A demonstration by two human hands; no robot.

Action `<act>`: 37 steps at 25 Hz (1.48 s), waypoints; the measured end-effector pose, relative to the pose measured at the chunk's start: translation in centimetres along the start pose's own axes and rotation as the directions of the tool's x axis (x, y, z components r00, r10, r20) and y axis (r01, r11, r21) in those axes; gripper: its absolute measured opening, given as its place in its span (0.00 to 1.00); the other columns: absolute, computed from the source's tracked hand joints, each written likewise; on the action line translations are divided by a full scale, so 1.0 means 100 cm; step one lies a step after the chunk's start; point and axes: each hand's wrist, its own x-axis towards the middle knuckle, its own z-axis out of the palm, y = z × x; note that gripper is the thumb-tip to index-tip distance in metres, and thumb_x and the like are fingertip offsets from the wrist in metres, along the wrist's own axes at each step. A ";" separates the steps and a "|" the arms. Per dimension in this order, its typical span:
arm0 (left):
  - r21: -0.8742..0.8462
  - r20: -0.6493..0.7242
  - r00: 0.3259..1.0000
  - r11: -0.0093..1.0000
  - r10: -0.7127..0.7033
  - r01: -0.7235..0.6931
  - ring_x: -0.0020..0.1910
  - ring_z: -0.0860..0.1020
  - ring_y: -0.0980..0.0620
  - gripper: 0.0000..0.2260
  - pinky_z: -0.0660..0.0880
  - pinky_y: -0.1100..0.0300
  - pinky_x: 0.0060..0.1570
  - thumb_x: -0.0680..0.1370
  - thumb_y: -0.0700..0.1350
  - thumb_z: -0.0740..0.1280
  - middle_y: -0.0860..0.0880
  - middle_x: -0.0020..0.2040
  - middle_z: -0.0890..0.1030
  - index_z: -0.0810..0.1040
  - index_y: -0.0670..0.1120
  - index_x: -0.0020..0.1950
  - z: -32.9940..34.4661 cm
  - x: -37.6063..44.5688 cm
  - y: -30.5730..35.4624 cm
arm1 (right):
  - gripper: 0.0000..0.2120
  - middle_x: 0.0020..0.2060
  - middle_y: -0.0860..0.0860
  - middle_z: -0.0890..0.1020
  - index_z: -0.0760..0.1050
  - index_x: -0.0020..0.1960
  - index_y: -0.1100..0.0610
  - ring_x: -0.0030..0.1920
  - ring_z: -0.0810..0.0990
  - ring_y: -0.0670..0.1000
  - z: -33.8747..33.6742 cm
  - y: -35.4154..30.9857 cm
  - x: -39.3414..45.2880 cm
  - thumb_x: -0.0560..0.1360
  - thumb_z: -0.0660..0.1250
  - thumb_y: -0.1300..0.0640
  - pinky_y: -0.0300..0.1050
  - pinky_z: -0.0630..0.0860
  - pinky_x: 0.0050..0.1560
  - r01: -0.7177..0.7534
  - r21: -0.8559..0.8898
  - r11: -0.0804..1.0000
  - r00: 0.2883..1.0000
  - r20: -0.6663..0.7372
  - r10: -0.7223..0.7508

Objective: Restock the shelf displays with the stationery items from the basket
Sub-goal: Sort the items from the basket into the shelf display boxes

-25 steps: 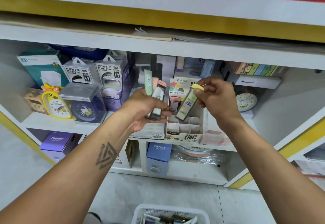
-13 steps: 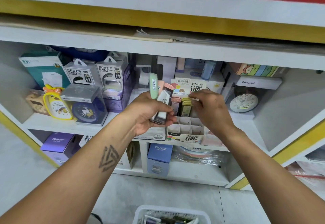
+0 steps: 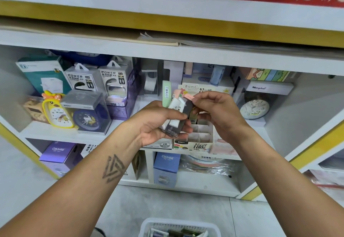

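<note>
1. Pastel plastic lead cases (image 3: 175, 112), slim and flat-sided with green, white and dark bodies, are standing fanned in the left hand (image 3: 158, 125), whose fingers are curling round their lower ends.
2. Pinching the pink cap (image 3: 189, 97) of the dark case, the right hand (image 3: 219, 112) is closing thumb and forefinger on it just above the cardboard display box (image 3: 195, 140).
3. Divided into small square cells, that box is sitting at the front edge of the white shelf (image 3: 55, 134), with open cells showing below the hands.
4. Glossy boxed clocks (image 3: 87, 114) and power bank packs (image 3: 81, 78) are crowding the shelf's left side, well apart from the hands.
5. White and perforated, the plastic basket (image 3: 178, 225) is resting on the grey floor at the bottom edge, holding more stationery.
</note>
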 end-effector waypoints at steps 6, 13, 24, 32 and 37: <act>-0.080 -0.094 0.995 0.996 0.021 -0.028 0.42 0.84 0.32 0.15 0.82 0.44 0.37 0.77 0.31 0.66 0.30 0.49 0.82 0.74 0.32 0.63 -0.003 0.000 0.005 | 0.05 0.35 0.60 0.82 0.78 0.51 0.67 0.33 0.80 0.54 -0.008 -0.002 0.003 0.76 0.67 0.71 0.41 0.79 0.33 -0.041 0.154 0.987 0.998 -0.050 0.049; 0.020 -0.189 0.982 0.999 0.029 -0.026 0.37 0.84 0.39 0.11 0.82 0.46 0.35 0.78 0.32 0.66 0.35 0.42 0.84 0.75 0.34 0.60 -0.005 0.001 0.004 | 0.10 0.49 0.60 0.85 0.84 0.50 0.61 0.43 0.81 0.52 -0.006 0.000 0.002 0.75 0.67 0.71 0.41 0.77 0.39 0.018 0.005 1.000 0.997 0.074 -0.019; 0.115 -0.249 0.965 0.992 0.087 -0.060 0.34 0.83 0.42 0.06 0.78 0.57 0.34 0.80 0.37 0.64 0.37 0.44 0.85 0.75 0.40 0.57 -0.018 -0.005 0.009 | 0.05 0.45 0.54 0.86 0.82 0.50 0.58 0.40 0.86 0.48 -0.010 0.004 0.008 0.76 0.71 0.65 0.43 0.82 0.49 0.237 -0.578 0.781 0.956 -0.006 -0.294; 0.097 -0.210 0.974 0.993 0.085 -0.066 0.34 0.83 0.39 0.14 0.80 0.56 0.33 0.80 0.35 0.64 0.34 0.43 0.84 0.70 0.34 0.65 -0.016 -0.005 0.005 | 0.03 0.40 0.54 0.84 0.80 0.50 0.59 0.41 0.81 0.57 0.011 0.024 0.006 0.77 0.70 0.61 0.53 0.77 0.42 0.483 -0.807 0.338 0.801 0.251 -0.544; 0.094 -0.165 0.979 0.990 0.117 -0.102 0.35 0.84 0.40 0.07 0.81 0.54 0.36 0.80 0.34 0.63 0.37 0.43 0.85 0.78 0.40 0.56 -0.012 -0.004 0.004 | 0.08 0.41 0.51 0.85 0.84 0.53 0.58 0.43 0.82 0.48 0.020 0.019 0.007 0.79 0.67 0.62 0.41 0.75 0.45 0.392 -0.605 0.692 0.900 0.096 -0.425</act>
